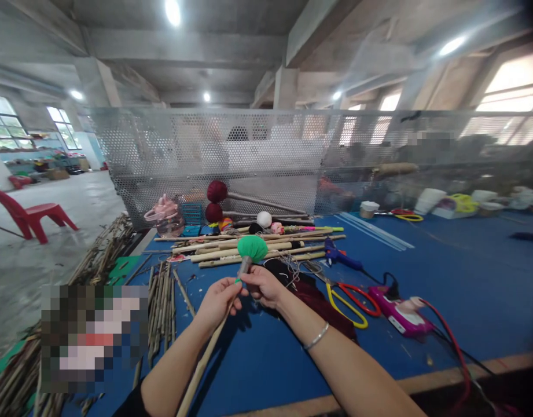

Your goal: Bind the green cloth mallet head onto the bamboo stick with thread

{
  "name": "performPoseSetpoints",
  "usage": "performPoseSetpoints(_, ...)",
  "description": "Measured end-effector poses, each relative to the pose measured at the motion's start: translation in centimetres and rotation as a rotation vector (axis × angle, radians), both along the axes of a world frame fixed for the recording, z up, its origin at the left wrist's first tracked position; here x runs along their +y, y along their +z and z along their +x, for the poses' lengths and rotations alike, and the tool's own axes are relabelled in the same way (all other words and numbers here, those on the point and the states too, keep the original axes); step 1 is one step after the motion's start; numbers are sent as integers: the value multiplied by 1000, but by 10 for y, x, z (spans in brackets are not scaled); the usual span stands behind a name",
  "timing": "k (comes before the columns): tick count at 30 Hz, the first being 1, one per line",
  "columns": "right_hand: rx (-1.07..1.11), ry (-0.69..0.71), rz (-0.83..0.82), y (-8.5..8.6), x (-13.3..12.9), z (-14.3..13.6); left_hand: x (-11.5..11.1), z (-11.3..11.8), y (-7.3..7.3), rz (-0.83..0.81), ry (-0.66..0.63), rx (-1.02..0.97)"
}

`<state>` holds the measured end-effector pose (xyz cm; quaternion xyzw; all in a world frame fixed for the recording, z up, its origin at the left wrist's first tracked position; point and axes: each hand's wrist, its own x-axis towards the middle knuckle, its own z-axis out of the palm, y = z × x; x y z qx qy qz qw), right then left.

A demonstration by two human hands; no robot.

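A mallet with a round green head (252,248) and a pale wooden stick (202,370) slants up from the bottom edge, held in both hands. Just under the head, a grey band (244,266) wraps the shaft. My left hand (220,301) is closed around the stick, thumb and fingers pinching below the band. Higher up, my right hand (264,285) pinches at the lower end of the band, where a bit of green shows. Its fingertips partly hide the shaft. Dark red cloth (322,307) lies beneath my right forearm.
Scissors (346,301) with red and yellow handles and a blue glue gun (342,255) lie to the right, near a magenta power strip (400,313). Wooden sticks (209,252) and dark red mallets (217,191) lie behind. A perforated metal screen (171,150) borders the blue table (478,278).
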<state>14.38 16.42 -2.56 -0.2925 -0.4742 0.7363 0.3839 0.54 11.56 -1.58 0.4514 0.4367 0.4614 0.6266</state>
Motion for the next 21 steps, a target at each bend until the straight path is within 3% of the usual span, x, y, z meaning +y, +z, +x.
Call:
performPoseSetpoints(3, -71, -42, 12, -3, 0, -1, -1, 0, -3, 10, 26, 172)
performPoseSetpoints(8, -155, -57, 15, -9, 1, -4, 2, 0, -11, 296, 273, 495)
performPoseSetpoints(10, -160, -49, 23, -9, 1, -5, 4, -1, -14, 319, 259, 513)
performPoseSetpoints(14, -179, -54, 37, -9, 0, -5, 5, -2, -15, 213, 161, 486)
performPoseSetpoints(21, -79, -42, 100, -10, 1, -6, 4, -2, -11, 211, 217, 412)
